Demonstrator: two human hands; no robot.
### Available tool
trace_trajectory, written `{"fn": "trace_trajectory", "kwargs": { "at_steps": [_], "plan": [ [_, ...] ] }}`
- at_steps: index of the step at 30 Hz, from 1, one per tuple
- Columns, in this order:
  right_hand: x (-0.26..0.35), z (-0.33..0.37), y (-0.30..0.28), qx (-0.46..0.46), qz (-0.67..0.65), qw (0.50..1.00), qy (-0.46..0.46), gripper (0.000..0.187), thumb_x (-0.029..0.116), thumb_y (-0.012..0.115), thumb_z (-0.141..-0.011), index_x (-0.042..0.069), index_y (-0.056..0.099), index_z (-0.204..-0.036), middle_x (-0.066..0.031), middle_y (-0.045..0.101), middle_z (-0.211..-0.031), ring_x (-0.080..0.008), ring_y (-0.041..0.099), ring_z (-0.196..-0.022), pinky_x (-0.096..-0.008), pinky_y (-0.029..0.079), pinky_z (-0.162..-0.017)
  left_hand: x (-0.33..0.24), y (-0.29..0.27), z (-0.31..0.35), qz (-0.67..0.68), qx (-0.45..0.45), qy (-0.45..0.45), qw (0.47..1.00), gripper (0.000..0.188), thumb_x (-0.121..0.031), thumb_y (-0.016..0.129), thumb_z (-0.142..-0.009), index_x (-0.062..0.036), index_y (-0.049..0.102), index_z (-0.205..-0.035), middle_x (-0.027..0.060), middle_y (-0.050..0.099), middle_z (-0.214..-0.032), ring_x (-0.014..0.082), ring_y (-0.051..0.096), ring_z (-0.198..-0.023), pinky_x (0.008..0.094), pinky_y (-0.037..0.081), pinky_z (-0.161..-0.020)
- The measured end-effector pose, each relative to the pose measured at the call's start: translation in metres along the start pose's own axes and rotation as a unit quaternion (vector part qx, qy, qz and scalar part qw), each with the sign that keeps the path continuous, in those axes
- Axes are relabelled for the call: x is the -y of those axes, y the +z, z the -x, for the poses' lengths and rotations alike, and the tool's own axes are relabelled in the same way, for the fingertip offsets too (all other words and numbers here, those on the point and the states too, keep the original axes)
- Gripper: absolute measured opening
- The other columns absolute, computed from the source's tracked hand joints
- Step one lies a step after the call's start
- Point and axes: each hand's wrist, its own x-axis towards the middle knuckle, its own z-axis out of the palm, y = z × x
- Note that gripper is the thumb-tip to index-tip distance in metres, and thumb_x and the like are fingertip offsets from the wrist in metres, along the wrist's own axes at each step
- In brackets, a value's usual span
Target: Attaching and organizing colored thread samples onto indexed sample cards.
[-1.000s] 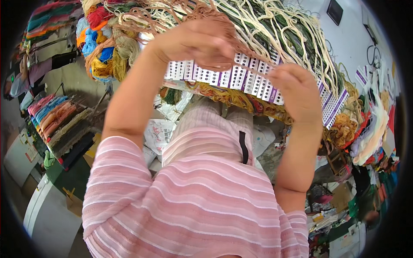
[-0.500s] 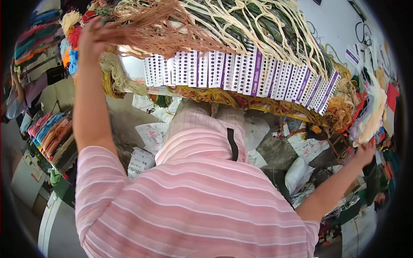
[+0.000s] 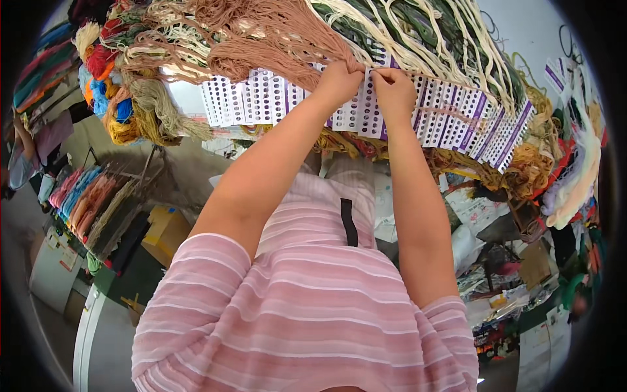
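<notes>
Both my hands are close together over a row of overlapping white and purple cards (image 3: 251,98) punched with holes. My left hand (image 3: 338,83) is closed around the narrowed end of a bundle of brown thread (image 3: 261,39), which fans out to the upper left. Just right of it, my right hand (image 3: 395,95) pinches brown thread too, its thumb and fingers pressed together. A thin brown strand runs from there to the right across the cards. Cream and dark green threads (image 3: 418,32) lie in long strands beyond the hands.
Coloured yarn bundles (image 3: 111,85) hang at the table's left end, and tan and orange yarn (image 3: 522,173) at its right. Pale skeins (image 3: 575,176) hang farther right. A rack of skeins (image 3: 88,199) stands at left, near a cardboard box (image 3: 166,235). Another person (image 3: 29,153) is at far left.
My left hand has come in from the upper left and my right hand from the far right, meeting at the brown thread. The thread's near end is now gathered.
</notes>
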Motion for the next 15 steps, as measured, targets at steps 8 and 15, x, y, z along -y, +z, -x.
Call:
{"fn": "trace_trajectory", "kwargs": {
  "at_steps": [8, 15],
  "plan": [
    [-0.008, 0.018, -0.001, -0.059, -0.015, 0.981, -0.186, 0.012, 0.012, 0.067, -0.077, 0.003, 0.07, -0.085, -0.0095, 0.065, -0.086, -0.0238, 0.064, -0.073, -0.0314, 0.051, -0.069, -0.02, -0.003, 0.0, 0.065, 0.052, -0.088, 0.993, 0.013, -0.014, 0.063, -0.086, -0.0008, 0.065, -0.083, -0.0002, 0.056, -0.064, 0.0085, 0.046, -0.051, 0.0252, 0.04, -0.048],
    [0.008, 0.011, -0.035, 0.005, 0.248, 0.946, -0.21, 0.02, 0.015, 0.064, -0.079, 0.011, 0.066, -0.099, -0.0079, 0.059, -0.091, -0.0271, 0.062, -0.082, -0.0376, 0.05, -0.067, -0.011, -0.032, 0.003, 0.145, -0.112, -0.044, 0.982, 0.023, -0.022, 0.058, -0.083, 0.0007, 0.062, -0.084, 0.0073, 0.06, -0.07, 0.0181, 0.059, -0.064, 0.0319, 0.047, -0.058]
  ]
}}
